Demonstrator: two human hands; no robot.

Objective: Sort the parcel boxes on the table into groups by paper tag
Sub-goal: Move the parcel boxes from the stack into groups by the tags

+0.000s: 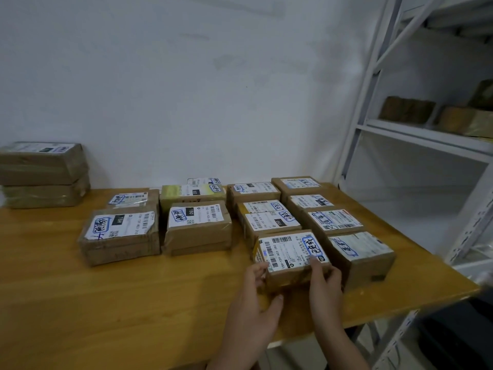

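Both hands grasp one parcel box point(289, 252) between them: the left hand point(253, 300) curls round its near left corner, and the right hand point(324, 281) clamps its near right edge. The box lies directly ahead of the hands, closing the row of boxes point(269, 222) beyond, probably so matching paper tags point(314, 247) stay grouped.

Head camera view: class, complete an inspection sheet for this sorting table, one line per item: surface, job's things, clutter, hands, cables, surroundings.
Surface: wooden table, light-coloured top.
Job's things: tagged parcel boxes in rows toward the wall; the nearest box is held.
Clutter: nothing seen.
Hands: left hand and right hand grip the nearest box at its near corners.
Cables: nothing seen.
Surroundings: white wall; white shelving rack at right holding wrapped parcels; stack of two boxes far left.
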